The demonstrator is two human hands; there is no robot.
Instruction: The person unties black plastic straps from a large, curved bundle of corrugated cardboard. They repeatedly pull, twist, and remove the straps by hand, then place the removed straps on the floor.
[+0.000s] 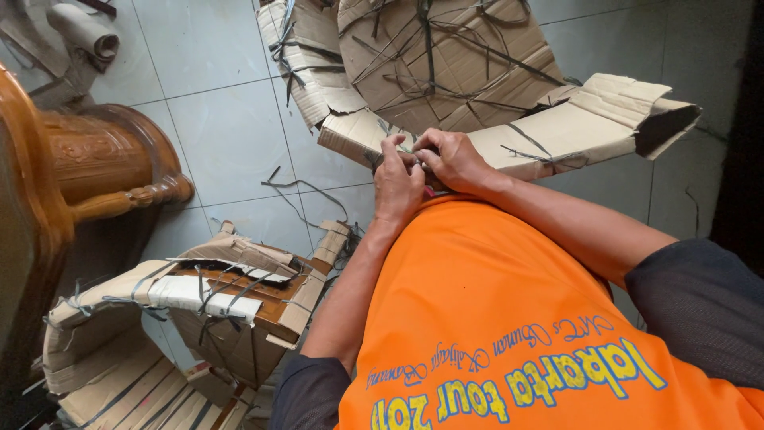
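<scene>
Left hand [398, 183]: I see it pinched on the cardboard edge [362, 135].
Right hand [454, 159]: pinched there too.
Cardboard axis: runs left to right, bending away.

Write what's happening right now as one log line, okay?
left hand: pinching at cardboard wrapping edge | right hand: gripping same spot, touching left | dark straps: across the cardboard | floor: loose strap pieces

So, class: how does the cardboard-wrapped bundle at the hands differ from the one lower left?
The upper bundle is fully covered in cardboard and both hands, left hand and right hand, are at its edge. The lower bundle lies untouched, with brown wood showing through torn cardboard. Both carry dark straps.
</scene>
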